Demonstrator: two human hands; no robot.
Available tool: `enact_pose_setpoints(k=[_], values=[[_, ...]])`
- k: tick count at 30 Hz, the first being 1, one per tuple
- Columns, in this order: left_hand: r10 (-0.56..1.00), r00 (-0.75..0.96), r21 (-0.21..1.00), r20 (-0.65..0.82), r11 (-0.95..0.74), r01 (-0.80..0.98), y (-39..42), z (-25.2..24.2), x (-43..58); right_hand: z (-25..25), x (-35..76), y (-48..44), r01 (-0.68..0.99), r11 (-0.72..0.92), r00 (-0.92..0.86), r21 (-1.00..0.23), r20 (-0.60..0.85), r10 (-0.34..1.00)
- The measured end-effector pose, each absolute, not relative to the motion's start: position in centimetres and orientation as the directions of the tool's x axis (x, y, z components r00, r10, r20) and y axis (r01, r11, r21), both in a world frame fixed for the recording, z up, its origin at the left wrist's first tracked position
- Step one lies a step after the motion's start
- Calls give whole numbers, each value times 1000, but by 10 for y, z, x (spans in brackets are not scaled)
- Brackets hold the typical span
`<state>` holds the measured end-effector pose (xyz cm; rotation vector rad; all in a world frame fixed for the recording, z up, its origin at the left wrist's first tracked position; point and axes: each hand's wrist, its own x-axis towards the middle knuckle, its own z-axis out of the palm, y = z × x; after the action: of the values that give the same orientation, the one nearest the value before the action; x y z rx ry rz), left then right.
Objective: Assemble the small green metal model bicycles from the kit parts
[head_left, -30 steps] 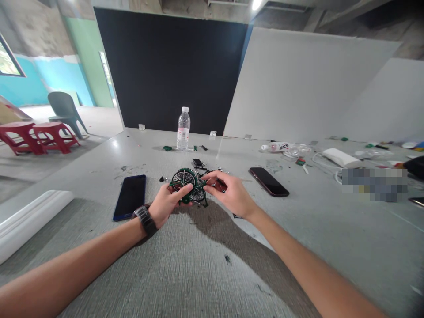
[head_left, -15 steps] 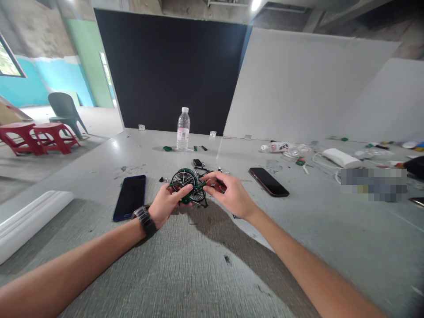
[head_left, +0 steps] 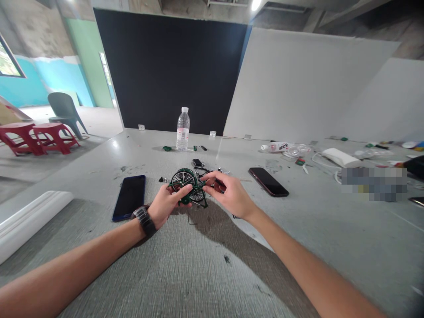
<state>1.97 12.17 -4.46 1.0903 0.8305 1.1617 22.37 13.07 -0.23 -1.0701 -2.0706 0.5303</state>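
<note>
A small green model bicycle [head_left: 188,182] with spoked wheels rests on the grey table [head_left: 205,265] between both hands. My left hand [head_left: 167,204], with a dark watch at the wrist, grips its frame from the left, thumb pressed near the lower wheel. My right hand [head_left: 228,193] pinches the bicycle's right side with thumb and forefinger. A few tiny loose parts [head_left: 198,163] lie just behind it.
A blue phone [head_left: 130,196] lies left of the hands, a dark red phone [head_left: 268,181] to the right. A water bottle [head_left: 183,128] stands farther back. Cables, a white box [head_left: 341,157] and clutter fill the far right. A white moulding [head_left: 29,218] lies at the left edge.
Almost nothing has moved; my right fingers have shifted slightly on the bicycle while my left hand stays put.
</note>
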Motion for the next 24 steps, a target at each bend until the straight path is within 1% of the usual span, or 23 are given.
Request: enact_pose_setpoints(k=[14,24], values=[[974,223,962,39,24,-273,121,-44,20,-2,223,129,521,559,-377,-645,414,829],[974,219,960,64,0,-282,123,-50,20,-7,222,131,486,574,-345,-659,458,819]])
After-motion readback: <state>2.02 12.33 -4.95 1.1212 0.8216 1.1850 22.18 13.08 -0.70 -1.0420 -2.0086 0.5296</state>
